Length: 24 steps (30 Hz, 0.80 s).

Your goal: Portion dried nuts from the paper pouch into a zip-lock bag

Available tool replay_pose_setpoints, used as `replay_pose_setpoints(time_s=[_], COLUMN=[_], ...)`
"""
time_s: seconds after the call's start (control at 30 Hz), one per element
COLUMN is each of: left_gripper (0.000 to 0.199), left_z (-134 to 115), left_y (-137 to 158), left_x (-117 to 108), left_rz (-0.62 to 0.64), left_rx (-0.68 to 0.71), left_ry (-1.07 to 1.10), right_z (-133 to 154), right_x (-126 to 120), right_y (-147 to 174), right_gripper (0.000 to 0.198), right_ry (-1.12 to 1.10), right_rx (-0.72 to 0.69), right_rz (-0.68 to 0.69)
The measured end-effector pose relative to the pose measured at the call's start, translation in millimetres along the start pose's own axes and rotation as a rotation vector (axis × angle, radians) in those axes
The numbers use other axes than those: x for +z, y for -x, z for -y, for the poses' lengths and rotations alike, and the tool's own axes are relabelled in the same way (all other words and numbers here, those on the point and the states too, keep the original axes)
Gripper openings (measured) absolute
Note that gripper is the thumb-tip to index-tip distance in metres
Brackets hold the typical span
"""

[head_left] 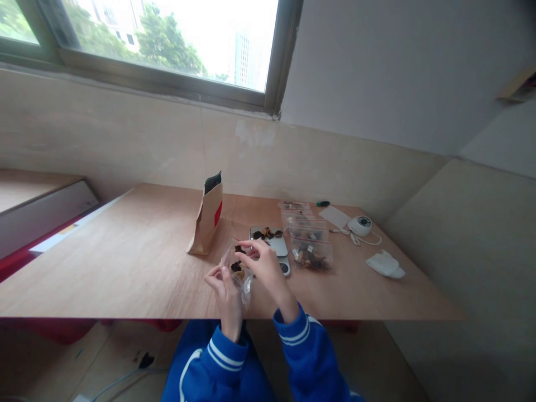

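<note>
My left hand point(226, 287) grips a clear plastic bag point(246, 287) near the table's front edge. Dark dried pieces point(237, 267) show through its film. At the bag's upper part is my right hand point(262, 262), thumb and fingers pinched around what looks like a dark dried piece point(239, 249); its exact kind is too small to tell. Just behind the right hand lies a small white scale point(280, 247), with several brown and dark dried slices point(267, 233) on its plate. The hand covers part of the scale.
A brown paper bag point(206, 220) stands open-topped to the left. Several zip bags point(312, 255) of dried pieces lie in a row right of the scale. Farther right are a white round device point(360, 225) with a cable, a white card point(335, 216) and a crumpled tissue point(385, 264).
</note>
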<state>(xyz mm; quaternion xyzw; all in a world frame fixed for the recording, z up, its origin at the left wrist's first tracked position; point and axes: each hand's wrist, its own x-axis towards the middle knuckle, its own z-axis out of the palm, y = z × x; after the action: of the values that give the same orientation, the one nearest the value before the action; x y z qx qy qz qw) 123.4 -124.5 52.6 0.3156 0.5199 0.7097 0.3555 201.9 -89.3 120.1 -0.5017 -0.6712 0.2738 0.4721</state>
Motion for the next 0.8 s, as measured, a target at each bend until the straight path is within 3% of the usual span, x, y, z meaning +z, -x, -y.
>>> replay_pose_setpoints(time_s=[0.2,0.37,0.43,0.63,0.8], left_gripper=[0.029,0.031,0.032,0.031,0.03], left_z=[-2,-5,-7,-10,-10], left_y=[-4,-7,-8,-8,-7], left_x=[-3,-8,-9,-10,-13], left_rz=[-0.043,-0.056,-0.059,-0.061,-0.061], left_rx=[-0.092,-0.077,-0.077,-0.091,-0.103], left_ry=[0.038,0.06,0.064,0.071,0.082], right_z=[-44,-94,-104,-112,-112], right_x=[-6,-3,1,4,-1], right_y=[-23,-43,-44,-35,-24], right_gripper=[0.023,0.036,0.034,0.026,0.033], right_ry=[0.144,0.474,0.534,0.43,0.315], right_rx=[-0.109,-0.09,-0.111,-0.128,-0.052], right_rz=[-0.133,0.057,0.068,-0.006,-0.086])
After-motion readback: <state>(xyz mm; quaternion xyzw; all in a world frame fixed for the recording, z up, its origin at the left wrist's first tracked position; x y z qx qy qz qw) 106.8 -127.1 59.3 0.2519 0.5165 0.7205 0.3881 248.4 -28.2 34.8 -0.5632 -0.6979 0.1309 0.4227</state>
